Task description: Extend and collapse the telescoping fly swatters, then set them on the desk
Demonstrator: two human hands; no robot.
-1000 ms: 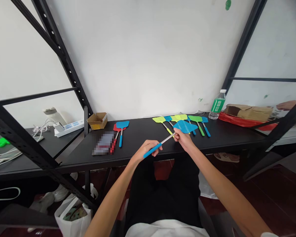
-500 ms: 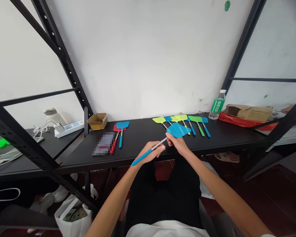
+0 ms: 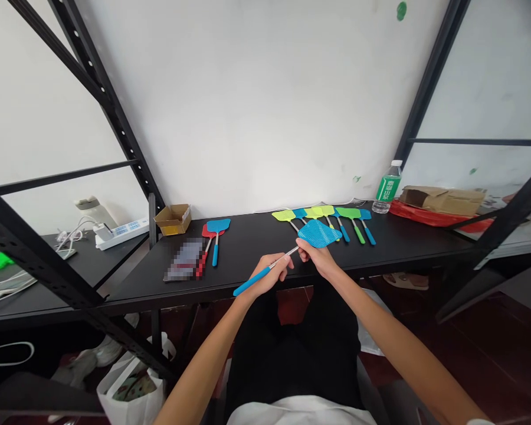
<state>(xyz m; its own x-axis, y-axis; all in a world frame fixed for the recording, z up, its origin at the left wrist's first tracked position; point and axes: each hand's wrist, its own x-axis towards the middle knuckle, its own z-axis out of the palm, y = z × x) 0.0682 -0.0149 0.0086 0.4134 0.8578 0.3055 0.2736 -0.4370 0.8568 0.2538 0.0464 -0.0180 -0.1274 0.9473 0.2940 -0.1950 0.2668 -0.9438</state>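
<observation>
Flyswatter (image 3: 320,234) in blue sits just below the centre of the frame, held over the near edge of the black, smooth bench (image 3: 248,245). Its flat head is pierced with fine holes and looks roughly diamond-shaped; a slim, shiny, metal-looking rod runs from it to a smooth blue grip slanting toward the lower left.

The right hand (image 3: 315,255) has its fingers pinched narrow on the rod right beside the head. The left hand (image 3: 271,278) supports the swatter lower down, where rod meets grip, its fingers partly curled and the thumb side up against the rod. Both bare forearms rise from the lower corners and converge at the middle.

Behind, right of centre, a row of swatters (image 3: 348,213) in yellow, blue and green lies with heads toward the white wall (image 3: 265,106), several overlapping. Left of centre, a blue-headed swatter (image 3: 218,225) partly covers a red one (image 3: 206,232); near them are a blurred flat item (image 3: 184,261) and an open cardboard box (image 3: 172,220). At right, a clear plastic bottle (image 3: 387,189) with a green label stands upright near creased cardboard (image 3: 445,200) on glossy red plastic (image 3: 425,216).
</observation>
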